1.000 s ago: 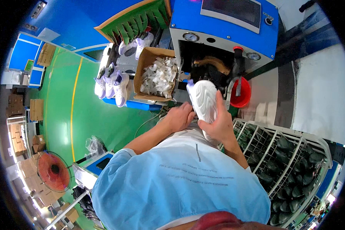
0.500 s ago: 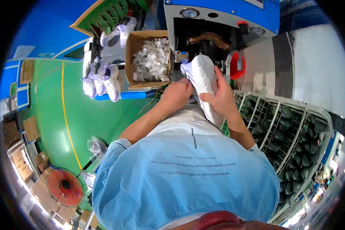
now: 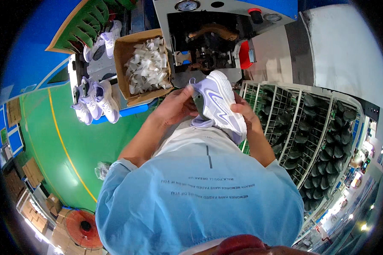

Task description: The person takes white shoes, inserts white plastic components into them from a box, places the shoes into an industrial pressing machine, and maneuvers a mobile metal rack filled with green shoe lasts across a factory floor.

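Fingers (image 3: 239,109) on shoe (image 3: 217,101) | carton edge (image 3: 151,97) left | machine opening (image 3: 204,46) ahead

From my distant seat I saw a glossy green floor (image 3: 93,148) on the left, crossed by a yellow line (image 3: 64,144) (my fisheye bowed most edges). A blue surface (image 3: 34,51) filled the upper left. Brown cartons (image 3: 33,172) sat at the lower left, near a round red fan (image 3: 85,226). On the right stood a white wire rack (image 3: 291,123), below a pale panel (image 3: 349,55); bright lights (image 3: 364,227) glared at the lower right.
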The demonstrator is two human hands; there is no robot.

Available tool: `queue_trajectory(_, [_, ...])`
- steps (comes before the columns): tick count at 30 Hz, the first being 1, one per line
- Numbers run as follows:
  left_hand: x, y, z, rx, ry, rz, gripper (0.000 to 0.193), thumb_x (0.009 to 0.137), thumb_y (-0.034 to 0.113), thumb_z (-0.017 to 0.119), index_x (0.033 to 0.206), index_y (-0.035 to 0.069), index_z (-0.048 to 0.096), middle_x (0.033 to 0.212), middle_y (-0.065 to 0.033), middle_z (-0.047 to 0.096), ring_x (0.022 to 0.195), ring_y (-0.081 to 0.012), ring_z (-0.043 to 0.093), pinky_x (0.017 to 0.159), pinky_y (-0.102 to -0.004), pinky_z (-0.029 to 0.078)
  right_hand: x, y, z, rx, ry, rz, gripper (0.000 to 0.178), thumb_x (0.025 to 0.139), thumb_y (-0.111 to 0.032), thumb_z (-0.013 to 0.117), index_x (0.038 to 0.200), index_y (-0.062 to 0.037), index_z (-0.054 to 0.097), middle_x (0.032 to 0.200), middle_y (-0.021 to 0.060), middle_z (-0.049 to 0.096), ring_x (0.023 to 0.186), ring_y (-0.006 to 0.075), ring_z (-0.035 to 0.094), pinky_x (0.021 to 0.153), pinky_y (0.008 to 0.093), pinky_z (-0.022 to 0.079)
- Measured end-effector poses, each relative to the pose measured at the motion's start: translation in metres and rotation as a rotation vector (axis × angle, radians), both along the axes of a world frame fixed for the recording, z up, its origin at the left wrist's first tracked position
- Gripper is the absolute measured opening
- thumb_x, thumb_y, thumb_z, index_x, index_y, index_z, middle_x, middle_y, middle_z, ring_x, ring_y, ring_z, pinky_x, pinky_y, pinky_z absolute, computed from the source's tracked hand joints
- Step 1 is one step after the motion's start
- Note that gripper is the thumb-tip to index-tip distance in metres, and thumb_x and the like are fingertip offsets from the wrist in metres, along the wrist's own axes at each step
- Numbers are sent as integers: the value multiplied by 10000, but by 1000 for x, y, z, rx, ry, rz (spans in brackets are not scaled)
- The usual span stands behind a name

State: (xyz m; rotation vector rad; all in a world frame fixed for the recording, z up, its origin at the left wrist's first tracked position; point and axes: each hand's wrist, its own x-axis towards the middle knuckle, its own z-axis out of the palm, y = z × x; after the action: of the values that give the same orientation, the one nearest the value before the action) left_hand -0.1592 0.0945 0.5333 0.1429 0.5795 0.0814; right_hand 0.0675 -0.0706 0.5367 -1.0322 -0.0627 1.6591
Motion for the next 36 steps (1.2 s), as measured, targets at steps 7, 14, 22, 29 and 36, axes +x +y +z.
queue_trajectory(7, [18, -2, -41, 857, 395, -176, 296, 1020, 219, 634, 1225, 9, 599, 1030, -72, 678, 856, -133, 635, 767, -310, 541, -6, 35, 26, 123, -259, -89, 929, 765, -134, 712, 1581, -2, 288, 1476, 156, 510, 1338, 260, 517, 1117, 362, 407])
queue_trajectory(14, [45, -20, -24, 997, 135, 30, 363, 1048, 202, 589, 1348, 6, 535, 1168, -61, 655, 1058, -110, 587, 949, -273, 465, 30, 79, 7, 29, -594, -296, 832, 822, -184, 685, 1562, -22, 341, 1441, 165, 524, 1266, 278, 549, 1077, 367, 425])
queue_trajectory(22, [102, -3, -115, 640, 173, 117, 389, 1067, 318, 538, 1339, 40, 514, 1207, -93, 639, 1142, -204, 596, 1036, -362, 451, 45, 140, -10, -220, -1615, 259, 1041, 757, -402, 795, 1586, -44, 276, 1361, 296, 589, 1143, 385, 664, 975, 425, 515])
queue_trajectory(29, [97, 0, -145, 334, 203, 238, 349, 1057, 331, 549, 1234, 31, 539, 1142, -124, 669, 1008, -232, 663, 892, -412, 532, 23, 173, -33, -295, -1914, 501, 1176, 815, -474, 743, 1624, -81, -15, 1117, 370, 622, 877, 473, 678, 766, 515, 563])
queue_trajectory(36, [3, 37, -71, 580, 565, 319, 383, 978, 361, 678, 1001, -18, 624, 833, -99, 678, 661, -169, 648, 618, -292, 531, 32, 151, -62, -68, -2127, 281, 1064, 833, -420, 747, 1623, -60, 131, 982, 303, 642, 805, 416, 668, 659, 484, 542])
